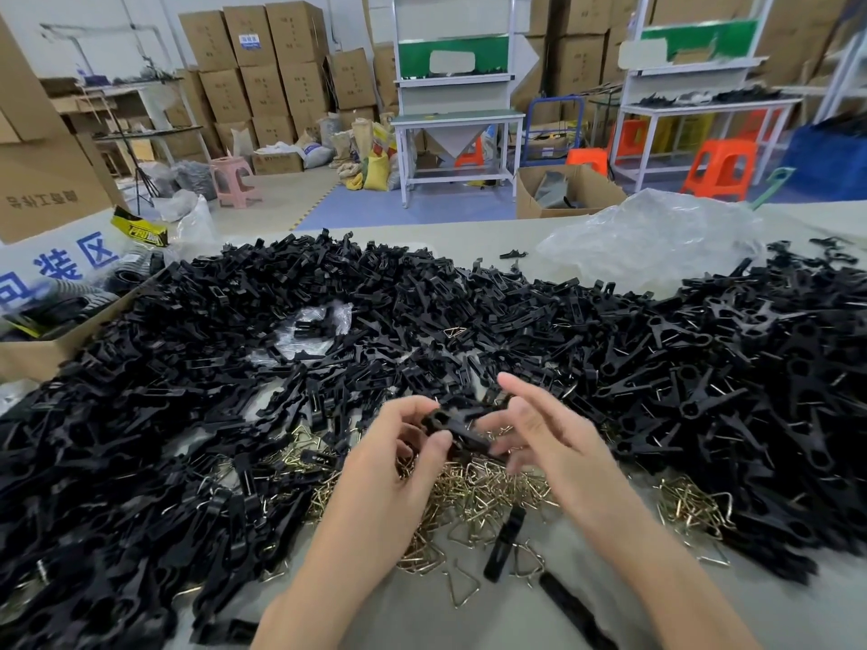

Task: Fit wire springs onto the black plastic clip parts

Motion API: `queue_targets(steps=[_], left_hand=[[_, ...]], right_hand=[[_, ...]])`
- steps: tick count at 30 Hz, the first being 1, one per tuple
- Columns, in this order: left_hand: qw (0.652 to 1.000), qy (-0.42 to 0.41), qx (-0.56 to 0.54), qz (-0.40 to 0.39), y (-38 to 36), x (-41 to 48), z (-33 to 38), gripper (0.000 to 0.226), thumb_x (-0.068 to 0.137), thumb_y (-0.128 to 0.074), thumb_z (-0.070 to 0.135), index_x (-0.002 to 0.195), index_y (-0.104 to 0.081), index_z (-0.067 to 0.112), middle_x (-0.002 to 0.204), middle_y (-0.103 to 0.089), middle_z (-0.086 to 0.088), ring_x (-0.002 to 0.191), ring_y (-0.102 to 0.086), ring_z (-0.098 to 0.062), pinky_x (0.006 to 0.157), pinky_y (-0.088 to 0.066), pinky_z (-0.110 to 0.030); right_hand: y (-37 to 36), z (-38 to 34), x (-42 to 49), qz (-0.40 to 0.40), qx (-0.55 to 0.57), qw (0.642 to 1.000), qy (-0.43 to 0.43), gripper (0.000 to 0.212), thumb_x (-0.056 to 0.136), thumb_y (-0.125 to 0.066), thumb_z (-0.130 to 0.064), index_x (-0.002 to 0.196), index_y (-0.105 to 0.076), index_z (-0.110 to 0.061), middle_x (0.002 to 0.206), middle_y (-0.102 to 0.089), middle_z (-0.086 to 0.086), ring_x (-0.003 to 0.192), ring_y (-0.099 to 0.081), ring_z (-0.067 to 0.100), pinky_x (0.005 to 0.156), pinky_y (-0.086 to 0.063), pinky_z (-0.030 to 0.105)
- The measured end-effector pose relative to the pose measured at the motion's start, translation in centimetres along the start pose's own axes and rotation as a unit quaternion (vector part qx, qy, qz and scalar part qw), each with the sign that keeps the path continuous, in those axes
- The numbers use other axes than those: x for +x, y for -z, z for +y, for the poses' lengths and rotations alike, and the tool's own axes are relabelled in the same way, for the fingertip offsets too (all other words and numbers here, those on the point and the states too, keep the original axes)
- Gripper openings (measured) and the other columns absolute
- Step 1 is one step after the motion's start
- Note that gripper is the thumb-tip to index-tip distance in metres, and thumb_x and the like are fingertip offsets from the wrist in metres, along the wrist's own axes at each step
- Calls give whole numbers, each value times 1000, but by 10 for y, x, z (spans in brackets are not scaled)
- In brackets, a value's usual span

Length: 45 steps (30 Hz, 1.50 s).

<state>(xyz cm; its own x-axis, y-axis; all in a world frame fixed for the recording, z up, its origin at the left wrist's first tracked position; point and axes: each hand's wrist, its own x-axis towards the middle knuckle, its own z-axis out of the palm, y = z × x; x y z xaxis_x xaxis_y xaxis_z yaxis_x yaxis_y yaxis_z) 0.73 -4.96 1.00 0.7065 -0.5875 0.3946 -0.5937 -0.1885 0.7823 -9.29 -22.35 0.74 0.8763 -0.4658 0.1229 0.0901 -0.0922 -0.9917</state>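
Left fingers (437, 445) pinching black clip part (462, 426), right fingers (528, 392) spread, wire springs (474, 490) beneath

A black clip part (462, 426) is held above loose brass-coloured wire springs (474, 494).

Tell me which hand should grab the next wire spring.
Probably right. The left hand grips the black clip part, while the right hand has spread, relaxed fingers just above the wire springs.

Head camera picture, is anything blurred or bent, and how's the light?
Head view: the right hand is motion-smeared, while the left hand and its black clip part are sharper. The wide-angle lens tilts the far workbench. Light is even, with no hard shadows.
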Motion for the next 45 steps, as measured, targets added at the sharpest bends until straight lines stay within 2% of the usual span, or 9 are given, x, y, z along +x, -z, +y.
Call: queue_targets(steps=[3,7,12,16,23,26,33,39,45], left_hand=[[997,11,4,79,3,1,-4,21,88,-59,50,105,-48,53,96,-63,26,87,-61,0,66,-45,-10],[992,14,23,124,3,1,-5,21,87,-59,53,104,-47,51,101,-61,28,94,-59,2,72,-44,-10],[993,17,45,112,1,0,-2,24,82,-53,63,102,-44,56,100,-60,28,96,-59,2,69,-44,-17],[993,13,49,105,0,-1,1,23,85,-58,55,102,-43,58,100,-59,27,96,-59,1,73,-44,-11],[993,9,53,106,1,-2,1,23,86,-59,51,102,-43,56,102,-58,29,99,-56,3,76,-41,-7],[993,10,50,103,1,-2,1,22,86,-57,55,103,-43,57,101,-58,29,98,-58,3,76,-41,-7],[995,12,43,93,1,-3,2,23,86,-58,54,104,-43,57,102,-59,28,96,-60,1,74,-44,-11],[998,4,9,57,-1,-3,3,29,85,-62,45,106,-45,54,101,-62,24,91,-60,-3,70,-45,-12],[1000,-8,3,29,-4,-4,1,29,81,-58,52,107,-46,53,99,-65,24,90,-60,-1,68,-42,-7]], right_hand=[[0,1,-4,48,-180,981,54,25,100,-50,-44,122,-60,-49,97,-72,-17,68,-62,-4,60,-48,13],[-10,6,-8,-109,-400,908,53,47,90,-54,-65,132,-58,-46,120,-49,-34,116,-41,-12,100,-31,12],[-17,9,-5,-107,-470,873,71,38,90,-56,-64,126,-59,-51,118,-45,-32,112,-33,-6,103,-27,20],[-16,13,-5,-73,-430,894,100,28,94,-53,-57,113,-68,-42,107,-54,-31,104,-40,-11,97,-34,20],[-14,8,-7,-53,-406,901,145,45,92,-40,-64,110,-73,-41,106,-62,-29,109,-47,-7,98,-35,17],[-15,5,-9,-7,-366,916,161,31,89,-50,-62,97,-74,-44,107,-63,-30,114,-51,-5,99,-35,14],[-14,-4,-8,82,-114,988,63,5,89,-72,-42,92,-74,-45,78,-73,-14,65,-61,-1,64,-48,12],[-5,-6,-2,95,58,994,-16,21,92,-71,-11,97,-81,-29,77,-74,2,70,-68,11,69,-58,21],[-1,-7,2,92,175,979,-54,22,77,-75,-26,97,-82,-22,84,-74,2,78,-70,12,70,-59,22]])
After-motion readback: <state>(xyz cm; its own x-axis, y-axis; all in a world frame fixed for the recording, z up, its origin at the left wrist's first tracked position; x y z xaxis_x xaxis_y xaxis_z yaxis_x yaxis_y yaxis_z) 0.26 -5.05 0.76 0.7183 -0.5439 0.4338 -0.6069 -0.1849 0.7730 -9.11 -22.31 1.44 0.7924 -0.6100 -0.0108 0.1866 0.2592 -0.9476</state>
